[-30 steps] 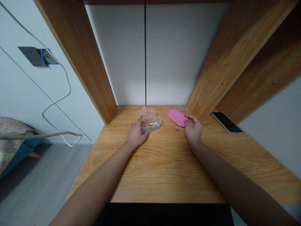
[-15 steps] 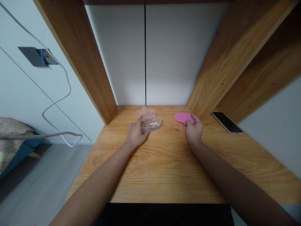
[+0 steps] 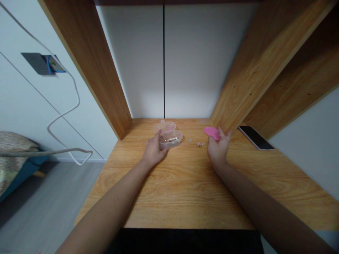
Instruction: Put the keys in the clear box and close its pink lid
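My left hand (image 3: 154, 150) grips the left side of a clear plastic box (image 3: 176, 143), thumb at the near wall and fingers at the far side. Its lid (image 3: 156, 127) is hinged back behind it. Inside the box lie small shiny, metallic-looking pieces (image 3: 171, 139). My right hand (image 3: 219, 147) has its thumb and fingers on a flat pink oval piece (image 3: 211, 132), whose right end the hand partly covers. Between the two hands, several small rings or hair ties (image 3: 200, 144) and a tiny clear piece (image 3: 190, 140) lie on the wooden desk (image 3: 169, 187).
A phone (image 3: 255, 137) lies at the right, by the wooden upright (image 3: 235, 93). A white panel (image 3: 190, 70) closes the back. Left of the desk, a white cable (image 3: 76, 91) hangs before the wall socket (image 3: 54, 65).
The pink piece has shifted right and shows less of its surface. My right hand's fingers have changed position around it. My left hand and the box stay almost still.
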A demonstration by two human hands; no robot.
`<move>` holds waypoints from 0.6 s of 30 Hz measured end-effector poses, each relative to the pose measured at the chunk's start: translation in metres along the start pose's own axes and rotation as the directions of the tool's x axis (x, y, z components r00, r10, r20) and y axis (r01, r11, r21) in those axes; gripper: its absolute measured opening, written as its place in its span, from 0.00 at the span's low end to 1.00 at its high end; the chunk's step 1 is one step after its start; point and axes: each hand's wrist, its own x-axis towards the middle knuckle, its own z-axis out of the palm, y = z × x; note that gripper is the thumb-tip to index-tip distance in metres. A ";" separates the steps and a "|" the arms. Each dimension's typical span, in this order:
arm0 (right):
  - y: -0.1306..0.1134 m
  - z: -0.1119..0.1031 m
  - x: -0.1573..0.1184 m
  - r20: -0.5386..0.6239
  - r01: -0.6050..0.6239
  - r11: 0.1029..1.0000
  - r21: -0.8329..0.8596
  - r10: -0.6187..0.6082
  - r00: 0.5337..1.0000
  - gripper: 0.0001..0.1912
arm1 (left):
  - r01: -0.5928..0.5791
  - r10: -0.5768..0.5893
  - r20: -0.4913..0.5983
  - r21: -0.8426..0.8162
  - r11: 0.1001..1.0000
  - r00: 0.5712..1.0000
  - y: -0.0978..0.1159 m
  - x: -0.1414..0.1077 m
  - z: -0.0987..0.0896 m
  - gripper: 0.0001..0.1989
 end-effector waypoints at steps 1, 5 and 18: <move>-0.005 -0.001 -0.001 -0.039 -0.029 0.999 -0.014 0.028 0.999 0.31 | -0.015 0.015 -0.001 -0.021 1.000 1.000 -0.001 0.000 0.001 0.48; -0.019 -0.001 -0.002 -0.013 -0.001 1.000 0.015 0.001 1.000 0.27 | -0.092 0.091 -0.015 -0.078 0.993 0.996 0.001 0.001 0.000 0.46; -0.052 -0.006 -0.012 0.324 0.303 0.944 0.134 -0.330 0.886 0.18 | -0.312 0.311 -0.031 -0.136 0.940 0.950 0.019 -0.001 -0.007 0.49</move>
